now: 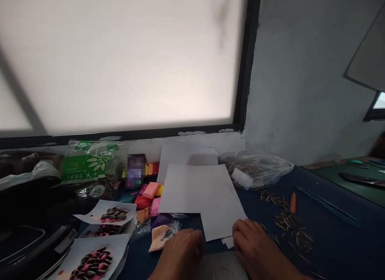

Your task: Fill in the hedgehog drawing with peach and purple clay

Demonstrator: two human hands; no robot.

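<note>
My left hand (183,250) is closed at the bottom centre, fingers curled downward, beside a peach clay packet (159,236). What its fingertips hold, if anything, is hidden. Opposite it, my right hand (255,246) has its fingers bent and closed by the lower right corner of the stacked white paper (201,187). Its grip is hidden too. Between both hands lies a pale, whitish sheet-like thing (222,266), cut off by the lower edge. At the left lie paper cards (120,248) bearing dark striped sunflower seeds set in pink clay.
Loose sunflower seeds (290,224), an orange stick (292,203) and blue tweezers-like tool (329,207) lie at right. A clear bag (261,169) rests by the wall. Colourful clay packets (150,189), a green seed bag (87,163) and a black bag (27,228) stand left.
</note>
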